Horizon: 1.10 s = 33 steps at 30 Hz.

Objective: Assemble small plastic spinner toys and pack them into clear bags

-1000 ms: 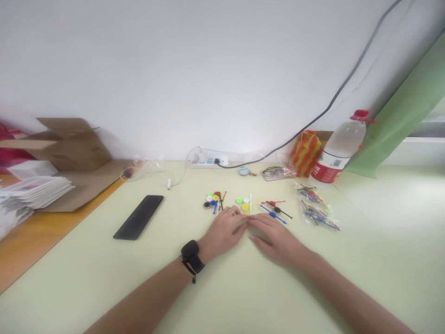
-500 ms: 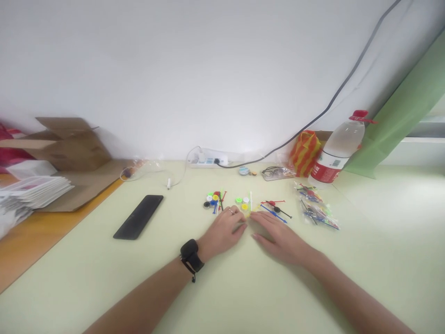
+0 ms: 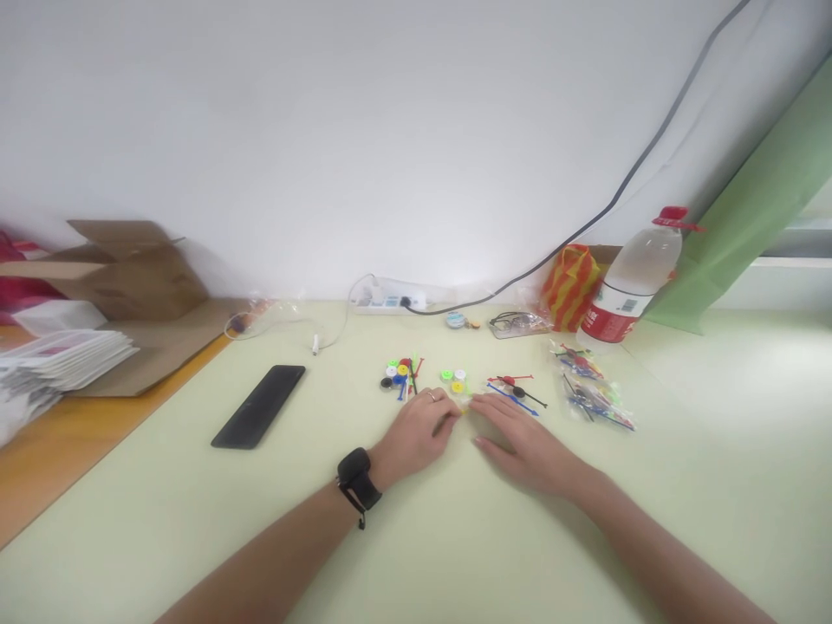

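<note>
My left hand (image 3: 419, 429) rests on the table with thumb and fingers pinched together at a small yellow plastic piece (image 3: 464, 410), mostly covered by the fingertips. My right hand (image 3: 526, 442) lies opposite, its fingers stretched out and the thumb apart, fingertips close to the same spot. Just beyond the fingertips sit green, white and yellow discs (image 3: 458, 387). Left of them is a pile of coloured discs and thin arrows (image 3: 401, 373). Behind my right hand lie a red arrow (image 3: 513, 379), a blue arrow (image 3: 520, 402) and a black arrow with a round hub (image 3: 518, 393).
Clear bags of similar parts (image 3: 598, 403) lie at the right, before a large bottle (image 3: 627, 286) and a red-yellow bag (image 3: 572, 282). A black phone (image 3: 260, 406) lies at left. A power strip (image 3: 390, 299) stands by the wall; cardboard (image 3: 136, 277) is far left.
The white arrow that pointed away beyond my fingertips no longer shows there; something pale is now at the fingertips. Both hands have shifted only slightly.
</note>
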Motion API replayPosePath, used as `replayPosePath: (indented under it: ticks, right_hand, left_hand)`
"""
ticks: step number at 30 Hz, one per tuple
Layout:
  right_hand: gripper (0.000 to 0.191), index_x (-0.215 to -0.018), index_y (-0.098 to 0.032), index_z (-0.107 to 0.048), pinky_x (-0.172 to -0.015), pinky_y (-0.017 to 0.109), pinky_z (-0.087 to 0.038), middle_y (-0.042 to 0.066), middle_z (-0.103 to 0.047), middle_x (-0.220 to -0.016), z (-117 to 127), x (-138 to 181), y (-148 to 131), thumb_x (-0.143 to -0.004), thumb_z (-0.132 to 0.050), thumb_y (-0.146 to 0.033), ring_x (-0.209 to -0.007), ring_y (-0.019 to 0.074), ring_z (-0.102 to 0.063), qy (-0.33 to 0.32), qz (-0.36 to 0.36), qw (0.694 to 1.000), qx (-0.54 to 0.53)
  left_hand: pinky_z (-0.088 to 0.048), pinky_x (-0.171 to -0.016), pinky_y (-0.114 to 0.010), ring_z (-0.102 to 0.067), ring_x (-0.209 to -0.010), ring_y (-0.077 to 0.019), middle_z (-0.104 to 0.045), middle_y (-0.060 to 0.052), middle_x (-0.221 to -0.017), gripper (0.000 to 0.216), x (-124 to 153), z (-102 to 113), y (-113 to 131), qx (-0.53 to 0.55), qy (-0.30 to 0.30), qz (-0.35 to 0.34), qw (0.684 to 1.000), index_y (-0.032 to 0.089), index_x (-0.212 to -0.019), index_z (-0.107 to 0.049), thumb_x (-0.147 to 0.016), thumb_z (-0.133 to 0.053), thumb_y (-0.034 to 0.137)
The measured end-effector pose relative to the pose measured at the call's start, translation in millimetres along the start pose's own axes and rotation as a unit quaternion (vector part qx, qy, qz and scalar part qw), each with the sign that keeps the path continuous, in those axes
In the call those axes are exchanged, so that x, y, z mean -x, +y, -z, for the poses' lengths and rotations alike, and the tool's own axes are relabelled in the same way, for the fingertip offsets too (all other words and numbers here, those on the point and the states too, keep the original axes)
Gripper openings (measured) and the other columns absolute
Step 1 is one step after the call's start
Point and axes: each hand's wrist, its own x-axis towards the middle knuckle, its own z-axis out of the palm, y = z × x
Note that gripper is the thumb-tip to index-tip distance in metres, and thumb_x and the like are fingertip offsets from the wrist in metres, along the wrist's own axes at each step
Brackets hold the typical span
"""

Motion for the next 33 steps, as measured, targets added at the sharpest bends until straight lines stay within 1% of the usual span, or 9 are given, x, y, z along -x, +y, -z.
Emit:
replayPosePath:
  ticks: [2, 7, 13, 16, 20, 23, 26, 29, 33]
  right_hand:
    - [0.049, -0.149, -0.023, -0.05, -0.119, 0.053, -0.041, 0.013, -0.054, -0.152, 0.2, 0.2, -0.7, -0.101, -0.054, -0.032, -0.145, 0.0311, -0.046, -0.004, -0.009, 1.0, 0.001]
    - [0.049, -0.148, -0.024, -0.052, -0.12, 0.053, -0.041, 0.012, -0.058, -0.15, -1.7, 1.2, -0.1, -0.099, -0.057, -0.03, -0.143, 0.0306, -0.049, -0.003, -0.009, 1.0, -0.006]
    - [0.046, -0.145, -0.022, -0.053, -0.119, 0.051, -0.042, 0.012, -0.058, -0.149, -1.2, 1.0, 1.9, -0.1, -0.056, -0.032, -0.143, 0.03, -0.049, -0.001, -0.012, 1.0, -0.008]
    - [0.047, -0.145, -0.024, -0.051, -0.113, 0.049, -0.048, 0.012, -0.062, -0.144, 0.5, -0.2, 2.1, -0.099, -0.056, -0.028, -0.136, 0.0294, -0.055, 0.015, -0.01, 1.0, -0.012]
    - [0.045, -0.143, -0.028, -0.053, -0.104, 0.047, -0.054, 0.01, -0.066, -0.136, 1.3, -1.4, 3.5, -0.098, -0.054, -0.023, -0.126, 0.0286, -0.062, 0.033, -0.013, 0.999, -0.03]
    - [0.034, -0.132, -0.027, -0.061, -0.098, 0.044, -0.057, 0.009, -0.07, -0.125, 1.7, -3.0, 3.5, -0.099, -0.052, -0.023, -0.114, 0.0263, -0.067, 0.044, -0.023, 0.994, -0.095]
    - [0.022, -0.115, -0.024, -0.068, -0.089, 0.039, -0.062, 0.009, -0.072, -0.114, 2.4, -5.7, 1.1, -0.1, -0.054, -0.028, -0.101, 0.0236, -0.071, 0.051, -0.048, 0.977, -0.202]
    - [0.02, -0.107, -0.023, -0.072, -0.093, 0.039, -0.062, 0.01, -0.072, -0.117, 2.4, -8.1, -2.5, -0.099, -0.057, -0.033, -0.107, 0.0247, -0.07, 0.056, -0.064, 0.959, -0.271]
    - [0.023, -0.11, -0.022, -0.073, -0.098, 0.041, -0.06, 0.012, -0.07, -0.122, -0.1, -9.5, -3.4, -0.099, -0.059, -0.037, -0.115, 0.0267, -0.068, 0.097, -0.083, 0.945, -0.301]
  left_hand:
    - [-0.05, -0.092, -0.038, -0.062, -0.101, -0.0236, -0.068, -0.005, -0.101, 0.02, -0.1, 0.8, 0.9, -0.001, 0.003, -0.004, 1.0, 0.022, -0.1, -0.067, -0.098, -0.05, 0.014]
    - [-0.05, -0.094, -0.039, -0.062, -0.106, -0.0245, -0.067, -0.006, -0.11, 0.029, 0.3, 1.2, 1.7, -0.009, 0.003, -0.013, 1.0, 0.026, -0.119, -0.068, -0.096, -0.055, 0.015]
    - [-0.05, -0.087, -0.036, -0.062, -0.098, -0.0225, -0.069, -0.004, -0.1, 0.018, -0.4, 1.3, 1.8, -0.012, -0.004, -0.018, 1.0, 0.023, -0.096, -0.071, -0.097, -0.055, 0.015]
    - [-0.049, -0.087, -0.036, -0.062, -0.099, -0.0222, -0.07, -0.004, -0.1, 0.017, -0.5, 1.9, 3.2, 0.002, -0.003, -0.017, 1.0, 0.023, -0.097, -0.068, -0.099, -0.052, 0.016]
    - [-0.05, -0.084, -0.034, -0.064, -0.097, -0.0212, -0.072, -0.003, -0.099, 0.016, -0.3, 0.6, 1.4, 0.052, 0.014, 0.016, 0.998, 0.023, -0.101, -0.066, -0.101, -0.051, 0.02]
    - [-0.052, -0.082, -0.032, -0.067, -0.096, -0.0194, -0.074, -0.002, -0.101, 0.015, -1.2, -2.1, -3.9, 0.1, 0.031, 0.041, 0.994, 0.024, -0.102, -0.068, -0.101, -0.053, 0.023]
    - [-0.054, -0.081, -0.03, -0.069, -0.093, -0.0181, -0.076, -0.003, -0.106, 0.015, -2.8, -4.5, -8.4, 0.127, 0.063, 0.058, 0.988, 0.024, -0.107, -0.07, -0.1, -0.058, 0.028]
    - [-0.055, -0.083, -0.031, -0.07, -0.09, -0.0179, -0.076, -0.003, -0.106, 0.015, -4.2, -4.9, -9.6, 0.132, 0.09, 0.055, 0.986, 0.024, -0.108, -0.071, -0.098, -0.06, 0.029]
    - [-0.056, -0.083, -0.032, -0.07, -0.087, -0.0177, -0.076, -0.004, -0.105, 0.016, -5.9, -3.4, -11.0, 0.13, 0.109, 0.057, 0.984, 0.023, -0.108, -0.071, -0.098, -0.059, 0.027]
